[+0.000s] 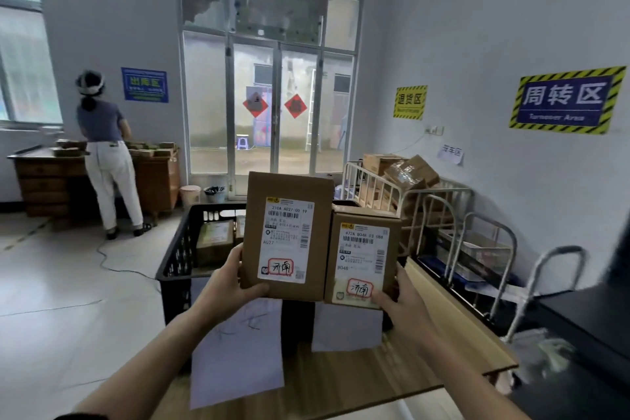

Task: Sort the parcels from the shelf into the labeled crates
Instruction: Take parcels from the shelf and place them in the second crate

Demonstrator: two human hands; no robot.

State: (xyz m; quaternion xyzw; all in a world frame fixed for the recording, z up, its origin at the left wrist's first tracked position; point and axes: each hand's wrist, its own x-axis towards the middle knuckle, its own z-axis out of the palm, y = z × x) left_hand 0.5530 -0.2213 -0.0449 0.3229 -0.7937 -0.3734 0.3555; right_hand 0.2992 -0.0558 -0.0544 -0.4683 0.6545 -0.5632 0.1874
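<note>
**Two labelled parcels held up over the crates**

The person holds one cardboard parcel in each hand, both upright with their shipping labels facing the camera. The left hand point(226, 286) grips the taller parcel point(288, 235) at its lower left corner, fingers point(252, 290) clenched around the edge with the thumb on the front face. The right hand point(404, 300) grasps the shorter parcel point(363, 256) at its lower right corner, thumb pressed beside a red-circled handwritten mark on the label. The two parcels sit side by side, edges touching or nearly so.

Behind and below them stands a black crate point(177, 262) with a brown box inside. White paper sheets point(235, 361) hang down the crates' near sides. A wooden worktop point(358, 375) lies below the forearms. To the right, a white metal rack point(426, 204) holds more cartons. Another person point(105, 153) stands at a far desk.
</note>
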